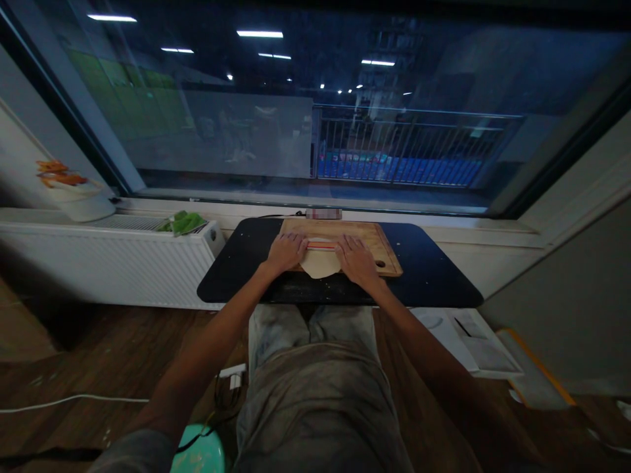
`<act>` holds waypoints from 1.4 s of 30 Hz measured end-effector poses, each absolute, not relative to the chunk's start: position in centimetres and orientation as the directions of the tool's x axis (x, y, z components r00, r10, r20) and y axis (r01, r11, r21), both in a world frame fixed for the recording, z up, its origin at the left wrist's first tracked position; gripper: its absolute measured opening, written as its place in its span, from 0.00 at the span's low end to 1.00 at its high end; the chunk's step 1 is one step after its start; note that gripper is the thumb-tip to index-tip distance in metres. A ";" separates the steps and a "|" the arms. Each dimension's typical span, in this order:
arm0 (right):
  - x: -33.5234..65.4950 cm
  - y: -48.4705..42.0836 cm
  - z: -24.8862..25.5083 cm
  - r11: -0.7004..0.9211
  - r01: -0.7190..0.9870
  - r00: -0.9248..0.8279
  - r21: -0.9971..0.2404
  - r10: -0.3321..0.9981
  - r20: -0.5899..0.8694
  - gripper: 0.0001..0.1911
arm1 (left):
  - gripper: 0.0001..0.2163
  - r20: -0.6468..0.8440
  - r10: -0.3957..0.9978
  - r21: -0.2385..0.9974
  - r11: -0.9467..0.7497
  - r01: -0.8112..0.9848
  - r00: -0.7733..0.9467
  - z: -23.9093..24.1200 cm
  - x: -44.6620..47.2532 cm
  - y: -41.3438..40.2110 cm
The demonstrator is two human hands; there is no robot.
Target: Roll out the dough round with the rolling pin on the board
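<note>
Dark bench [434,263], your left hand [287,252] and right hand [355,256] spread palm-down over the striped roller [322,246]: keep the dough [319,264] pressure even.

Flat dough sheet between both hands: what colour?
The flat dough sheet is pale cream; head view.

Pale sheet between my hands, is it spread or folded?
Spread on its near side: the pale sheet shows a broad flap toward you. Whether its far edge is folded, I cannot tell.

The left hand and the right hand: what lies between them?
In the head view, a thin reddish bar lies between the left hand and right hand, with a pale sheet on its near side.
</note>
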State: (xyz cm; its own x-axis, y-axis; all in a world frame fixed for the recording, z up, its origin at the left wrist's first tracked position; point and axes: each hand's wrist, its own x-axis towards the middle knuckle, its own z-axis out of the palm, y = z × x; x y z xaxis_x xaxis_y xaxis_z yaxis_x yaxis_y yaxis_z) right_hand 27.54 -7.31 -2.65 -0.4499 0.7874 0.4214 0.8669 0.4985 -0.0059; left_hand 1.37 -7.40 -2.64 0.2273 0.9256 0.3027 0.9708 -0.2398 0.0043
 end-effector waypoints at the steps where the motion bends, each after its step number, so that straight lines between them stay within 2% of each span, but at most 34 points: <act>1: 27.6 -6.8 -2.6 0.503 0.864 -0.455 -0.011 0.791 0.409 0.33 | 0.28 0.300 0.927 0.005 -0.237 0.971 0.225 -2.5 1.4 -7.2; 9: 27.3 -1.0 -1.6 0.514 0.857 -0.492 -0.032 0.835 0.248 0.31 | 0.26 0.328 0.928 0.025 -0.197 0.980 0.178 -1.2 1.8 -4.6; 13: 26.7 0.9 -1.0 0.537 0.844 -0.525 -0.005 0.826 0.207 0.29 | 0.25 0.304 0.933 0.021 -0.207 0.978 0.191 -0.8 1.8 -3.3; 16: 26.6 0.9 -0.8 0.533 0.846 -0.520 -0.007 0.827 0.214 0.29 | 0.25 0.299 0.935 0.010 -0.202 0.979 0.190 -0.7 1.8 -3.2; 20: 27.2 -0.8 -1.1 0.493 0.867 -0.463 -0.070 0.850 0.250 0.31 | 0.25 0.315 0.924 0.024 -0.238 0.971 0.219 -1.1 1.9 -4.8; 25: 28.5 -4.2 -1.8 0.524 0.843 -0.465 -0.121 0.823 0.326 0.34 | 0.27 0.319 0.921 0.054 -0.254 0.966 0.225 -1.7 2.0 -7.9; 36: 30.1 -11.2 -2.2 0.545 0.824 -0.451 -0.154 0.796 0.403 0.35 | 0.26 0.354 0.888 0.102 -0.349 0.932 0.294 -2.4 1.3 -12.3; 42: 30.9 -9.1 -2.7 0.592 0.792 -0.490 -0.146 0.760 0.427 0.36 | 0.27 0.384 0.866 0.076 -0.376 0.924 0.321 -3.7 0.7 -12.1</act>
